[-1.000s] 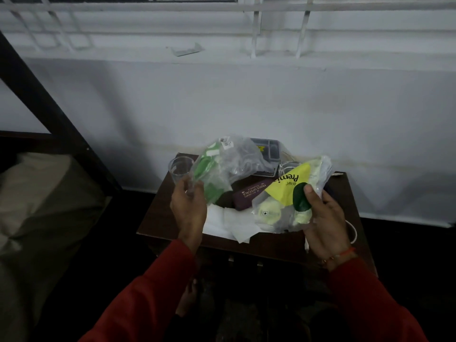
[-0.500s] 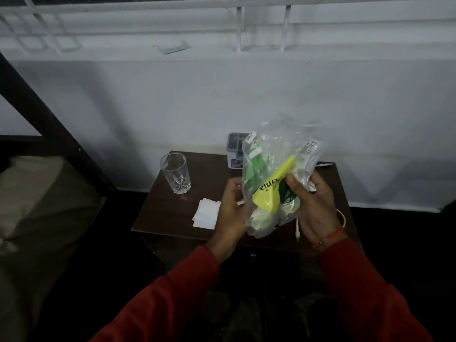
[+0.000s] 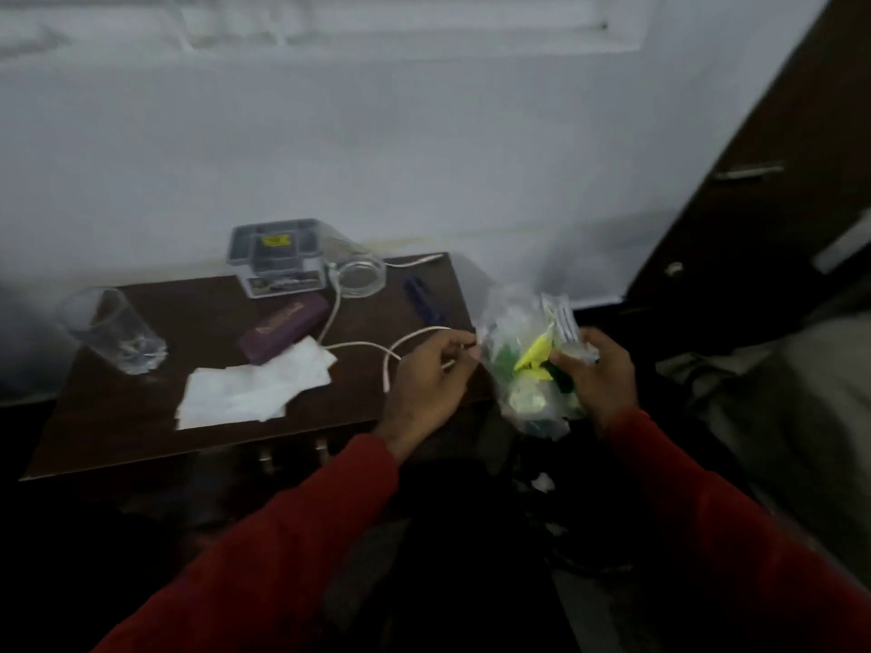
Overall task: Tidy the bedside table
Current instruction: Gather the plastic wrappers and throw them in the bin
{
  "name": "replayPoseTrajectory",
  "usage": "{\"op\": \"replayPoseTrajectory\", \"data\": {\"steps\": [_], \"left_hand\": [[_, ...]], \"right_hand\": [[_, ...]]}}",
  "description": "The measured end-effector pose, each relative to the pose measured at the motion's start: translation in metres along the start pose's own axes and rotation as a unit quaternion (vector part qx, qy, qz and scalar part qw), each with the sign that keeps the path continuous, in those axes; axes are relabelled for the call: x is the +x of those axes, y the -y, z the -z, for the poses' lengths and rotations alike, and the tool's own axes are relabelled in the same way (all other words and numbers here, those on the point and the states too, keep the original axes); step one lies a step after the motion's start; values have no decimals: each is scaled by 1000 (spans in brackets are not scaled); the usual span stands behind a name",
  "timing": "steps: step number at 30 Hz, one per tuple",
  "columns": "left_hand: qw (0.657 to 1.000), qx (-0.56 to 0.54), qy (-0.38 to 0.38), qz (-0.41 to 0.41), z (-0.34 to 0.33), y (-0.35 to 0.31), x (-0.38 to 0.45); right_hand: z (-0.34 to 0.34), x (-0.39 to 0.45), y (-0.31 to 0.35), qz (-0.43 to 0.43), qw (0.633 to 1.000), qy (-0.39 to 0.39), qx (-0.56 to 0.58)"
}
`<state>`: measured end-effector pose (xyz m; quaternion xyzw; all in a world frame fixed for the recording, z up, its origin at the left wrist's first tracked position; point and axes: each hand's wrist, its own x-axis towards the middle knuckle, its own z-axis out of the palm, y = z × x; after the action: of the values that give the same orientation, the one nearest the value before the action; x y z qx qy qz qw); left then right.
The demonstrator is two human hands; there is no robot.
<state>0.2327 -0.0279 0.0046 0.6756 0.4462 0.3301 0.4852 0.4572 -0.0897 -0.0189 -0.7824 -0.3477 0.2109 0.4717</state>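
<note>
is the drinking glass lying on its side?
No: the drinking glass stands upright on the left part of the bedside table, apart from both hands.

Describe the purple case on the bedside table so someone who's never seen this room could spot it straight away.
Find the dark wooden bedside table against the white wall. Near its middle, just in front of the grey plastic organiser, lies the purple case, touching the white tissues. It is the only long, dark purple box, with gold lettering on its lid.

Bag (image 3: 528, 365) contents blurred; case (image 3: 284, 328) lettering unreadable; sleeves cut off below
</note>
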Motion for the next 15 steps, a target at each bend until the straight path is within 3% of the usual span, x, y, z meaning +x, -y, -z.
{"op": "replayPoseTrajectory", "data": {"steps": [4,8,11,15], "left_hand": [[991,-13,82,102,-78,-10,10],[960,-37,147,234,-144,-3,9],[956,72,192,210,-166,10,10],[946,186,214,156,-162,31,17]], "right_hand": [[34,-21,-82,-133,988,4,-72],[34,-33,-141,-212,974,-9,-86],[25,-35,-168,-250,963,-21,-99],[4,-35,-197,-268,948,38,-168]]}}
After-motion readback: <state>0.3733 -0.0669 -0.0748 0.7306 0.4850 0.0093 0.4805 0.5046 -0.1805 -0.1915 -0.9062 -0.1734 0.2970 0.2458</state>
